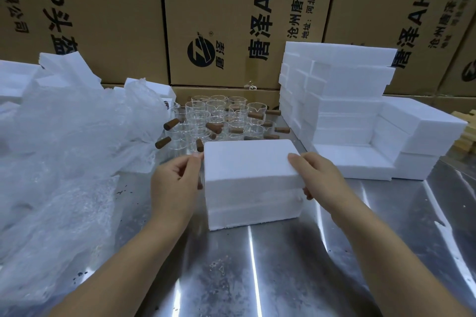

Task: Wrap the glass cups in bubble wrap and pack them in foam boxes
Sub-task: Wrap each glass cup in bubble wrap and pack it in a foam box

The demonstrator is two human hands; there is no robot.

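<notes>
Foam box: one, closed, standing on the steel desk between the two hands.
Left hand: fingers curled, pinching the box's left top edge.
Right hand: thumb on the top, the other fingers tucked under the right edge, gripping.
Handling: likely light and stiff but crumbly. Grip both ends gently, since hard pinching could dent it.
Glass cups: clustered just beyond the fingers, unwrapped, each with a wooden handle. Well over a dozen, but they overlap too much to count. Fragile and probably slippery, so the body is a safer hold than the handle.
Bubble wrap: one soft heap left of the left fingers.
Foam stack: right of and beyond the right fingers, number unclear.
</notes>
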